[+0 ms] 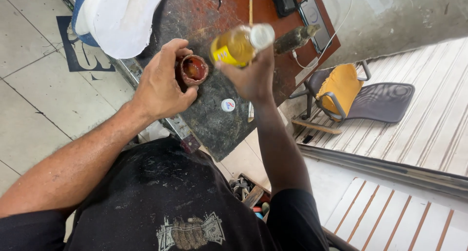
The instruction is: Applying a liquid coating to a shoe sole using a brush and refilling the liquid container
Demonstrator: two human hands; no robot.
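My left hand (163, 82) wraps around a small round reddish cup (194, 69) with dark red liquid in it, which stands on a worn dark worktable (219, 124). My right hand (251, 75) grips a clear plastic bottle of yellow liquid (240, 45), tilted on its side just right of and above the cup, yellow label toward the cup and white end pointing away. A small white bottle cap (227, 104) lies on the table below the bottle.
A thin wooden stick (251, 9), a dark grimy bottle (295, 38), and two phones (314, 17) with a white cable lie at the table's far end. A white cloth bundle (122, 17) sits at the left. A chair with a yellow cushion (343, 87) stands to the right.
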